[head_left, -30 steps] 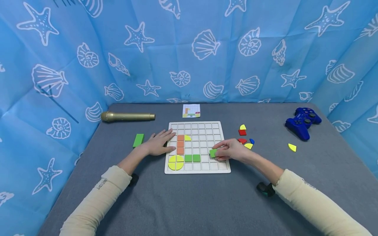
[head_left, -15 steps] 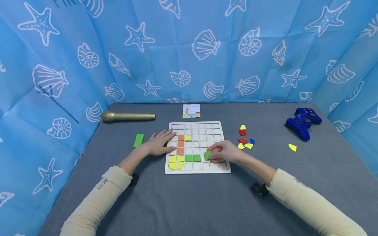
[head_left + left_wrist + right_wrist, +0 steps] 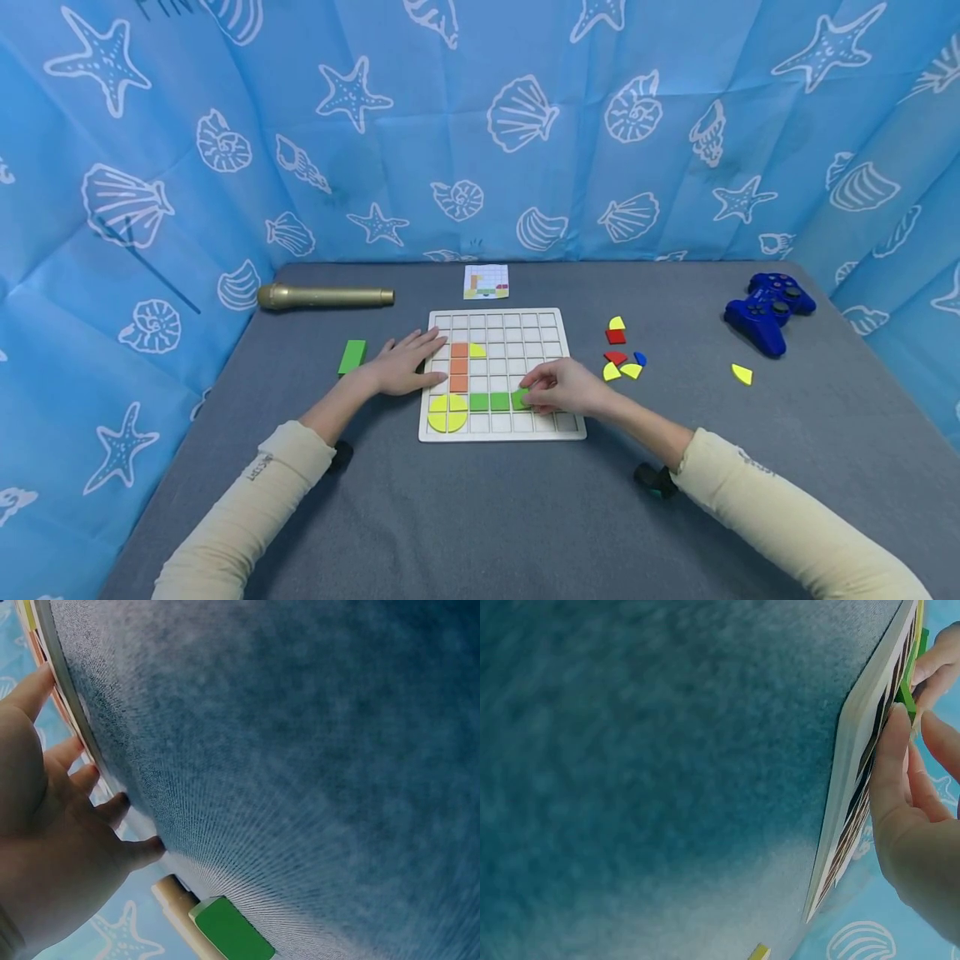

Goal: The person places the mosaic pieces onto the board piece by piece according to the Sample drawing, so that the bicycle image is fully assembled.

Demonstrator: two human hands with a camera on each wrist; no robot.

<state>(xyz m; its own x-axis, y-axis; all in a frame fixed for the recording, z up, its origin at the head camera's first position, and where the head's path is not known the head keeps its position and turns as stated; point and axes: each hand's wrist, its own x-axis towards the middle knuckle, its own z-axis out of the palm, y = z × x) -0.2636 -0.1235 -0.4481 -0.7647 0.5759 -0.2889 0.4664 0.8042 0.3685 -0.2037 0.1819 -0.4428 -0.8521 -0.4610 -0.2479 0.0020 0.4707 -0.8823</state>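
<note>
A white grid board (image 3: 502, 439) lies flat on the grey cloth. In the head view my right hand (image 3: 568, 388) pinches a green square tile (image 3: 517, 400) at the right end of a green row, beside two other green tiles (image 3: 489, 402); the fingers partly cover it. The right wrist view shows the thumb against the green tile's edge (image 3: 906, 699). My left hand (image 3: 397, 368) rests with spread fingers on the board's left edge. Orange tiles (image 3: 458, 367) form a column, topped at its right by a yellow quarter-circle (image 3: 477, 351). Yellow quarters (image 3: 447, 413) make a circle at lower left.
Right of the board lie loose red (image 3: 616, 337), yellow (image 3: 632, 372) and blue (image 3: 640, 358) pieces. A printed card (image 3: 486, 282) sits behind it. Farther out are a gold microphone (image 3: 330, 297), a green block (image 3: 352, 357) and a blue game controller (image 3: 768, 312).
My right hand has carried the green tile leftward and down, from above the board to the end of the green row. My left hand has stayed put.
</note>
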